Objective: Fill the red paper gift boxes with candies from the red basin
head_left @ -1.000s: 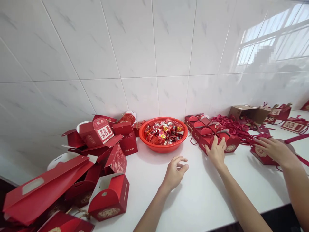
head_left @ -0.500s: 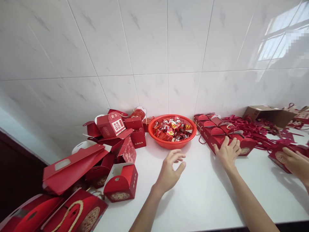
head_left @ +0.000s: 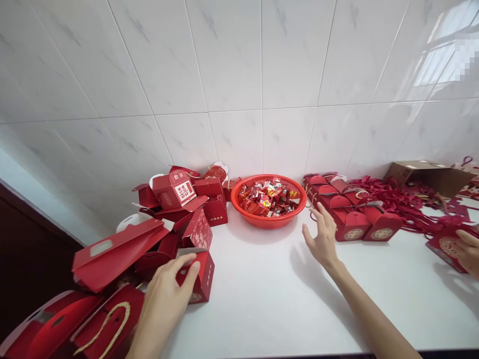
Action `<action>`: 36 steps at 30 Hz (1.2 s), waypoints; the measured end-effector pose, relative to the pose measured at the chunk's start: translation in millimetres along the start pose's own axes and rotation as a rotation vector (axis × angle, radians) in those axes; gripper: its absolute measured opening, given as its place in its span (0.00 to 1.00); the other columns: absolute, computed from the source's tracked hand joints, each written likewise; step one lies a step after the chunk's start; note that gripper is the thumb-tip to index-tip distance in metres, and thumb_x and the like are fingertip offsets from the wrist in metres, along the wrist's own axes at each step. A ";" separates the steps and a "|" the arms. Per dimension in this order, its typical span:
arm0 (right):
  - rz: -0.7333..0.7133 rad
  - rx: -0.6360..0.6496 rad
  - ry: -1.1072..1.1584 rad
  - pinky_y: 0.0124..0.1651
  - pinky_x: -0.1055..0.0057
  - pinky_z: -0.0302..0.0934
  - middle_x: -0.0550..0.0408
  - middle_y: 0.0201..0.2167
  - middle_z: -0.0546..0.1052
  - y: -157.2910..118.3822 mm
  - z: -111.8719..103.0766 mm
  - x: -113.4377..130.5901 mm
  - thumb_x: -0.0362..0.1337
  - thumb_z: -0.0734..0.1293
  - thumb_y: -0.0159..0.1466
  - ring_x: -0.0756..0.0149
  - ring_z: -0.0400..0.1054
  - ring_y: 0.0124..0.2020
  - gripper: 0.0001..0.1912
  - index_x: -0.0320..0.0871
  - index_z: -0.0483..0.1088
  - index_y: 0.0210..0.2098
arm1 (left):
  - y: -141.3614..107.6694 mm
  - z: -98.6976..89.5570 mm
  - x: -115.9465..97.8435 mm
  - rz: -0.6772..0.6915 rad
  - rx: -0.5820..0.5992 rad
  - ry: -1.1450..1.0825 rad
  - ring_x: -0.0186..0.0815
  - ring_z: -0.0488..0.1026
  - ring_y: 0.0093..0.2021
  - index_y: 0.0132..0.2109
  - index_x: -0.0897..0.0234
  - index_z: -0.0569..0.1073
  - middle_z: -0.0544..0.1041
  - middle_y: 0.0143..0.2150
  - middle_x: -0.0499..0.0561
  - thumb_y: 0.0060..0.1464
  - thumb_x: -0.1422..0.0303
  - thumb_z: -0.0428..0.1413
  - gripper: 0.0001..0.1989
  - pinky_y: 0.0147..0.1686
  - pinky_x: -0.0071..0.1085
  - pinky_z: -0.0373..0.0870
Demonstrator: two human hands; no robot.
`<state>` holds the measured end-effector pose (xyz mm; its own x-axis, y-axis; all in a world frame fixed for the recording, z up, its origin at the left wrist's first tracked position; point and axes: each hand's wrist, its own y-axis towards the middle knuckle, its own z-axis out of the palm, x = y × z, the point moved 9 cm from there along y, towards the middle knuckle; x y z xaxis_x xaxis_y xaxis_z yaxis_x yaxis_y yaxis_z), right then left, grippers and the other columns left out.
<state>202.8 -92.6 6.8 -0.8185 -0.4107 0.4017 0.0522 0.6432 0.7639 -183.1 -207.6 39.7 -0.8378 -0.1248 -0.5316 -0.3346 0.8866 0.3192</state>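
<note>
My left hand (head_left: pixel 170 289) is at the small open red box (head_left: pixel 206 276) at the front right of the left pile, thumb and fingers bent over its near flap. Its grip looks closed on that box. My right hand (head_left: pixel 322 234) hovers over the white table, fingers spread, holding nothing. It is just left of the rows of closed red boxes (head_left: pixel 352 227). Between the hands, further back, stands a red plastic basket (head_left: pixel 268 222) full of wrapped sweets (head_left: pixel 267 197).
More red boxes (head_left: pixel 116 254) lie heaped on the left, one with a rope handle (head_left: pixel 121 324). Red ribbons (head_left: pixel 396 204) and a cardboard box (head_left: pixel 422 177) are at the back right. Another person's hand (head_left: pixel 467 252) holds a red box (head_left: pixel 447 244) at the right edge.
My left hand has moved left from near the basket to the small box. My right hand has come off the closed boxes and shifted left. The view has shifted slightly.
</note>
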 end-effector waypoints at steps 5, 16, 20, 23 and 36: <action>-0.109 0.084 0.283 0.62 0.49 0.59 0.40 0.61 0.68 -2.8 8.0 47.7 0.39 0.61 0.67 0.51 0.63 0.62 0.16 0.44 0.68 0.54 | -5.3 42.8 -55.8 0.183 0.160 -0.146 0.46 0.77 0.48 0.44 0.59 0.79 0.82 0.46 0.53 0.57 0.57 0.51 0.17 0.52 0.43 0.72; -0.291 0.507 0.566 0.58 0.55 0.65 0.47 0.52 0.76 0.4 23.6 115.0 0.38 0.60 0.71 0.57 0.70 0.54 0.12 0.47 0.76 0.44 | -12.0 98.1 -153.3 0.498 0.432 -0.390 0.42 0.72 0.56 0.53 0.57 0.76 0.77 0.53 0.54 0.64 0.69 0.46 0.17 0.57 0.39 0.69; -0.322 0.592 0.427 0.59 0.50 0.63 0.45 0.58 0.73 -9.0 40.7 111.2 0.41 0.60 0.72 0.54 0.66 0.59 0.15 0.48 0.75 0.50 | -1.0 93.8 -144.3 0.457 0.394 -0.366 0.41 0.76 0.46 0.48 0.58 0.79 0.80 0.46 0.53 0.64 0.65 0.48 0.15 0.49 0.36 0.72; -0.325 0.673 0.365 0.59 0.45 0.61 0.42 0.61 0.70 -16.5 52.2 110.4 0.43 0.58 0.72 0.49 0.64 0.61 0.16 0.46 0.76 0.48 | 3.3 92.9 -140.8 0.420 0.396 -0.329 0.40 0.76 0.40 0.43 0.59 0.79 0.80 0.39 0.52 0.63 0.62 0.49 0.14 0.44 0.35 0.72; -0.063 0.901 0.667 0.53 0.59 0.67 0.48 0.51 0.77 -3.3 28.2 78.0 0.48 0.67 0.64 0.51 0.69 0.57 0.13 0.45 0.73 0.34 | -15.7 126.0 -97.5 0.358 0.773 -0.214 0.52 0.52 0.72 0.68 0.56 0.63 0.56 0.72 0.57 0.53 0.59 0.61 0.36 0.66 0.50 0.57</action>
<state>122.7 -108.6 21.4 -0.3212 -0.5492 0.7715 -0.6329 0.7305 0.2566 -41.8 -153.2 -12.3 -0.7116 0.2362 -0.6617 0.3836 0.9196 -0.0842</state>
